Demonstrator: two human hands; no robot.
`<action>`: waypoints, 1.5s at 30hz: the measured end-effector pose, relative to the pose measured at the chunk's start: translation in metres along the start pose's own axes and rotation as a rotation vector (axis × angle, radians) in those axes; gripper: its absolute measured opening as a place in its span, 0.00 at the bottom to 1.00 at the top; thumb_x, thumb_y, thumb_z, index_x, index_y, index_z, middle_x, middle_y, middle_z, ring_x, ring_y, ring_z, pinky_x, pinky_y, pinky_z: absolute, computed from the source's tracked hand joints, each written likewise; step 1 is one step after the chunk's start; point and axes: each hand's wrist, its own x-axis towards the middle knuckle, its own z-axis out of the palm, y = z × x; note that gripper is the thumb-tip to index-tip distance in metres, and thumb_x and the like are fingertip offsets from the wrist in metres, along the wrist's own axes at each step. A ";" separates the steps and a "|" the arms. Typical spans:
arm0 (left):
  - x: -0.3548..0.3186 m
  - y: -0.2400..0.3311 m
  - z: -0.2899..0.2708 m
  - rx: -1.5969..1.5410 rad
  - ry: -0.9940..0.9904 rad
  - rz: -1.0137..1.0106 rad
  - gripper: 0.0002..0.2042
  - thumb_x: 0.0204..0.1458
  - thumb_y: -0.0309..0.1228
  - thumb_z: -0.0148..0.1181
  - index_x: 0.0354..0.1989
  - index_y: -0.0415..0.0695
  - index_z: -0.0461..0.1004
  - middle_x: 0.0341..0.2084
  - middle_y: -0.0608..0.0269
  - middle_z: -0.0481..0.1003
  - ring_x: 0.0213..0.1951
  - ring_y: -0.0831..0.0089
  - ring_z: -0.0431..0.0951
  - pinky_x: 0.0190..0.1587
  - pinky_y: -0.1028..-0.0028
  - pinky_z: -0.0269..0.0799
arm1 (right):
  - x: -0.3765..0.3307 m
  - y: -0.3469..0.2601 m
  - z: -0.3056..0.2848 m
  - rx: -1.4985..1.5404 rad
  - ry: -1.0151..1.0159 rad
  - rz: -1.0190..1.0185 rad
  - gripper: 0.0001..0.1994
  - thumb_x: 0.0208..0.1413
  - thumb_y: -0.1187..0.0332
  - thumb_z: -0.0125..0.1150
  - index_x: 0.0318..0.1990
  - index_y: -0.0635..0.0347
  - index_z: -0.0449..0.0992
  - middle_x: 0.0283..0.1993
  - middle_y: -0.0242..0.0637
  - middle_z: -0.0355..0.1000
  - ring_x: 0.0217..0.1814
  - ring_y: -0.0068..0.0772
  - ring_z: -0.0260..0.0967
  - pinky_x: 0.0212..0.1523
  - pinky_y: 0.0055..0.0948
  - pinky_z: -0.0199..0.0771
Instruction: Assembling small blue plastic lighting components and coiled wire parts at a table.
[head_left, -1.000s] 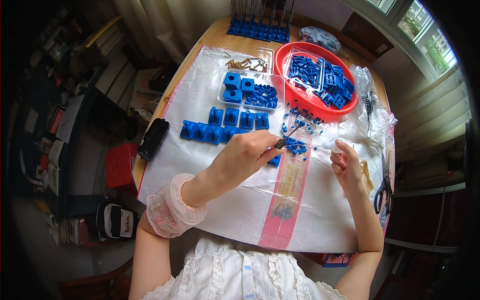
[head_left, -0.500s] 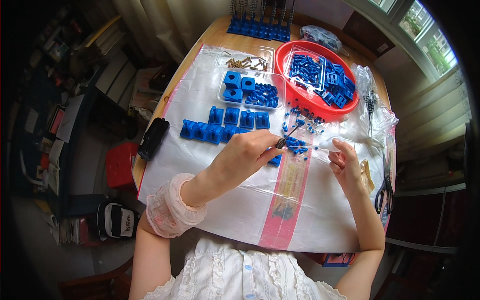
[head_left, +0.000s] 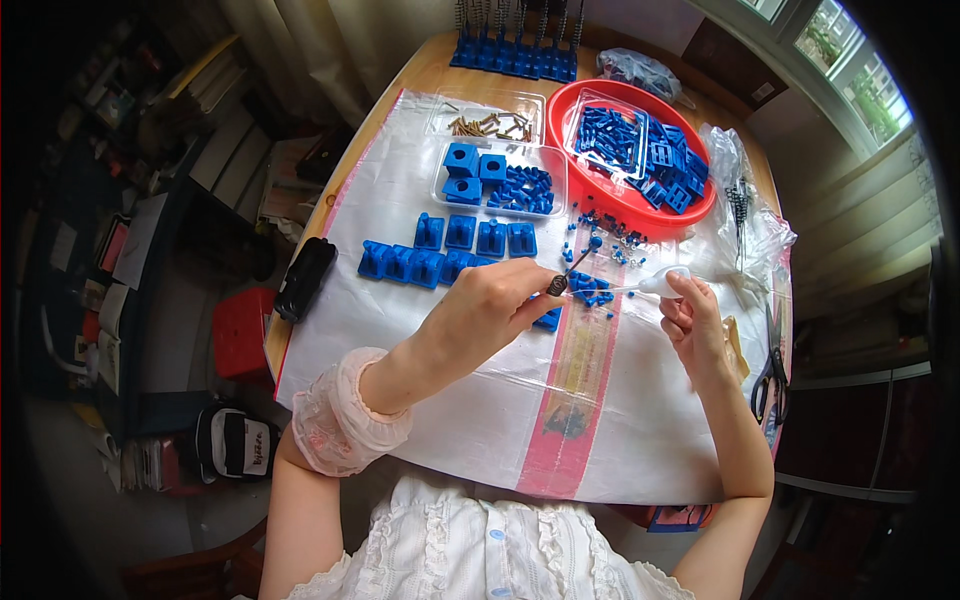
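My left hand [head_left: 495, 298] is closed, pinching a dark coiled spring [head_left: 558, 286] between thumb and fingertips. From the spring a thin dark rod [head_left: 578, 262] slants up and away, a small blue knob at its far end. My right hand [head_left: 692, 315] grips a small white squeeze bottle [head_left: 660, 284] whose thin nozzle points left, its tip at or very near the spring. Beneath lie small blue plastic parts [head_left: 592, 288]. One blue block [head_left: 548, 318] shows partly beside my left fingertips. Blue bracket-like pieces [head_left: 425, 268] stand in rows left of my hand.
A clear tray [head_left: 563, 185] holds blue blocks and parts, with brass-coloured screws [head_left: 490, 126] behind it. A red basin [head_left: 708, 150] of blue pieces stands at the back right. Scissors [head_left: 770, 380] lie at the right edge, a black case [head_left: 305, 280] at the left.
The view has shifted very slightly. Both hands keep almost the same pose, with the nozzle still at the spring.
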 end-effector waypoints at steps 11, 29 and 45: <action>0.000 0.001 -0.001 -0.006 0.000 -0.007 0.07 0.55 0.25 0.70 0.37 0.35 0.79 0.24 0.57 0.76 0.22 0.70 0.78 0.25 0.72 0.73 | -0.001 -0.005 0.006 -0.031 -0.010 -0.046 0.08 0.60 0.65 0.67 0.40 0.56 0.75 0.32 0.21 0.73 0.20 0.05 0.50 0.16 0.13 0.42; 0.000 0.000 0.000 -0.013 0.001 -0.009 0.07 0.55 0.25 0.71 0.38 0.35 0.80 0.24 0.57 0.76 0.21 0.72 0.78 0.25 0.72 0.72 | 0.000 -0.005 0.006 -0.033 0.012 -0.040 0.08 0.60 0.66 0.67 0.41 0.57 0.75 0.33 0.24 0.75 0.20 0.05 0.52 0.16 0.12 0.43; -0.001 -0.001 0.001 -0.019 -0.010 -0.032 0.07 0.56 0.25 0.70 0.38 0.35 0.80 0.25 0.58 0.77 0.21 0.74 0.78 0.25 0.74 0.72 | 0.000 -0.003 0.004 -0.018 -0.010 -0.047 0.08 0.60 0.66 0.67 0.41 0.57 0.75 0.32 0.22 0.73 0.20 0.05 0.51 0.16 0.13 0.42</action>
